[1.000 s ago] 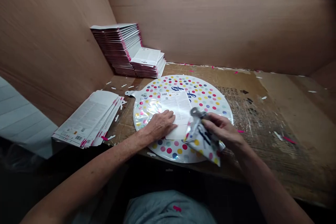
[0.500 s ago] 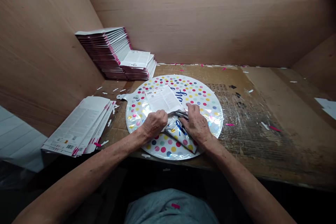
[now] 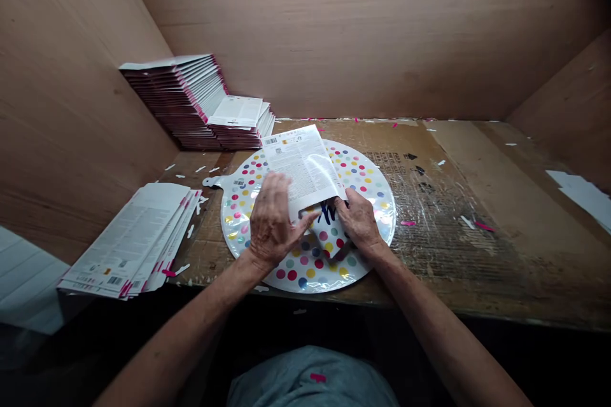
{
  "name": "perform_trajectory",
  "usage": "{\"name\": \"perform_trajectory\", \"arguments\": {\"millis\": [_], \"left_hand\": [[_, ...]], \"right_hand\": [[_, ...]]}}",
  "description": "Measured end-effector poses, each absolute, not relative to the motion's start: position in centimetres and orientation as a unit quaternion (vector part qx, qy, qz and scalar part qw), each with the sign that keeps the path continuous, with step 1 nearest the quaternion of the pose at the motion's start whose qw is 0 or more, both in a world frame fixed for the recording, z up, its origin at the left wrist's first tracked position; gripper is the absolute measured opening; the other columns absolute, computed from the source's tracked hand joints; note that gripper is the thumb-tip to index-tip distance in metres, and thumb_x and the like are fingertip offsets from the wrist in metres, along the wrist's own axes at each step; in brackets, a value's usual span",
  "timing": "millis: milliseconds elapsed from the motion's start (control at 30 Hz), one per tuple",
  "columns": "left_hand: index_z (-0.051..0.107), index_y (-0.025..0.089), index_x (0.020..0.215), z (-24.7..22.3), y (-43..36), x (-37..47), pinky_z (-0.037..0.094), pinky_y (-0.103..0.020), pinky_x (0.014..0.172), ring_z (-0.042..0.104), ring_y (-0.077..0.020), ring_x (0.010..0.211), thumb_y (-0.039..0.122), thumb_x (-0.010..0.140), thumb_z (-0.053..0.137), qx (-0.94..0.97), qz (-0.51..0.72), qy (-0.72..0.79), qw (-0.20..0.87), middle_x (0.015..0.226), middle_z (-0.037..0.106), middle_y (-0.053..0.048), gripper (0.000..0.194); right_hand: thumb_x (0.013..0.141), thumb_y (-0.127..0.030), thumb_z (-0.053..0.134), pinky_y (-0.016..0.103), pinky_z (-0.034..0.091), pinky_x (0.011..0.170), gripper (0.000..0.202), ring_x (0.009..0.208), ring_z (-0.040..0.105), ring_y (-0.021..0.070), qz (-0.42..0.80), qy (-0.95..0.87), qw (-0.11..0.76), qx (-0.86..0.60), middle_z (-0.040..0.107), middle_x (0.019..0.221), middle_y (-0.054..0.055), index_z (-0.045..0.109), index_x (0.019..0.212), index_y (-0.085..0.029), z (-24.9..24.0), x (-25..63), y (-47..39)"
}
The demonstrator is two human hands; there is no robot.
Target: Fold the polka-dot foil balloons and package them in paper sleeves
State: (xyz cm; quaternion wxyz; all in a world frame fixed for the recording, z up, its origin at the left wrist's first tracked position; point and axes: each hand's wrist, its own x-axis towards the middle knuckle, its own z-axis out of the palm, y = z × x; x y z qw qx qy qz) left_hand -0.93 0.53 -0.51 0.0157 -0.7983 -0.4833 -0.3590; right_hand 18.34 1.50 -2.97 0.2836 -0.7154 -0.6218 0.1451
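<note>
A flat foil balloon [image 3: 353, 264], white with coloured dots, lies on the worktop. Over it, a white printed paper sleeve [image 3: 305, 168] sits tilted, its near edge raised. A folded dotted foil balloon [image 3: 329, 235] with dark blue lettering sticks out from under that edge. My right hand [image 3: 360, 219] is closed on the sleeve's right near corner, thumb on top; its other fingers are mostly hidden. My left hand [image 3: 272, 219] is open at the sleeve's left side, fingers smeared by motion and thumb stretched toward the folded balloon. Whether that thumb touches it, I cannot tell.
Stacked sleeves [image 3: 176, 102] stand in the back left corner, with a lower pile [image 3: 236, 111] beside them. More sleeves [image 3: 128, 235] lie fanned at the left front edge. Paper pieces [image 3: 580, 194] lie far right. White and pink scraps dot the cardboard-covered worktop [image 3: 458, 267]; wooden panels surround it.
The sleeve has turned and risen over the folded balloon. My left hand has gone from a closed grip to open fingers. My right hand now grips the sleeve's corner.
</note>
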Motion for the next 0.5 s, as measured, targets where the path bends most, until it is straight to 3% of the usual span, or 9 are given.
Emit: {"name": "perform_trajectory", "arguments": {"millis": [67,133,200,267,333,433,500], "left_hand": [[0.046,0.014,0.134,-1.8,0.1,-0.3,0.046,-0.047,0.105,0.051,-0.0326,0.13,0.046,0.075,0.075,-0.706,-0.44,-0.544,-0.11,0.139,0.054,-0.019,0.073],[0.051,0.015,0.127,-3.0,0.3,0.2,0.052,-0.042,0.096,0.061,-0.0288,0.117,0.044,0.075,0.074,-0.626,-0.471,-0.561,-0.268,0.128,0.063,-0.016,0.063],[0.058,0.014,0.114,-3.6,0.6,0.5,0.055,-0.038,0.088,0.068,-0.0256,0.101,0.039,0.078,0.07,-0.554,-0.49,-0.568,-0.363,0.112,0.071,-0.013,0.045],[0.061,0.013,0.107,-3.5,0.5,0.6,0.055,-0.037,0.084,0.07,-0.0248,0.094,0.036,0.077,0.07,-0.497,-0.518,-0.581,-0.384,0.105,0.073,-0.012,0.039],[0.062,0.014,0.108,-2.7,-0.2,0.5,0.055,-0.037,0.085,0.069,-0.0253,0.094,0.039,0.074,0.073,-0.487,-0.529,-0.566,-0.403,0.106,0.073,-0.011,0.044],[0.063,0.016,0.113,-1.3,-1.8,0.3,0.053,-0.04,0.091,0.067,-0.0293,0.104,0.062,0.074,0.068,-0.519,-0.501,-0.456,-0.521,0.112,0.072,-0.012,0.061],[0.063,0.017,0.117,-0.7,-2.3,0.3,0.052,-0.044,0.094,0.064,-0.0324,0.112,0.084,0.077,0.043,-0.494,-0.479,-0.385,-0.615,0.114,0.071,-0.013,0.081]], "right_hand": [[0.094,-0.039,0.041,0.031,0.04,0.064,0.028,0.069,0.055,0.0198,0.18,-0.626,0.298,-0.698,0.064,0.078,0.006,0.057,0.082,-0.02,-3.0,18.5,1.5],[0.093,-0.042,0.044,0.035,0.048,0.072,0.03,0.081,0.061,0.0233,0.194,-0.634,0.313,-0.68,0.067,0.089,0.01,0.061,0.096,-0.017,-2.9,18.5,0.9],[0.089,-0.048,0.054,0.042,0.052,0.086,0.051,0.108,0.061,0.0298,0.163,-0.669,0.344,-0.639,0.063,0.119,0.02,0.056,0.123,-0.01,-2.9,18.2,-0.8],[0.086,-0.05,0.062,0.049,0.047,0.102,0.076,0.133,0.047,0.0344,0.086,-0.737,0.367,-0.562,0.045,0.146,0.026,0.04,0.144,-0.007,-3.2,17.8,-3.2],[0.092,-0.035,0.057,0.052,0.041,0.11,0.069,0.141,0.038,0.0326,-0.007,-0.799,0.364,-0.479,0.04,0.152,0.023,0.032,0.152,-0.011,-3.6,17.5,-5.6],[0.096,-0.009,0.038,0.05,0.044,0.109,0.058,0.139,0.043,0.0273,-0.082,-0.825,0.382,-0.409,0.055,0.141,0.02,0.031,0.154,-0.014,-4.3,17.4,-7.6],[0.096,-0.006,0.035,0.047,0.046,0.108,0.057,0.139,0.044,0.0261,-0.072,-0.831,0.403,-0.377,0.059,0.137,0.02,0.033,0.153,-0.012,-4.4,17.6,-7.8]]}}
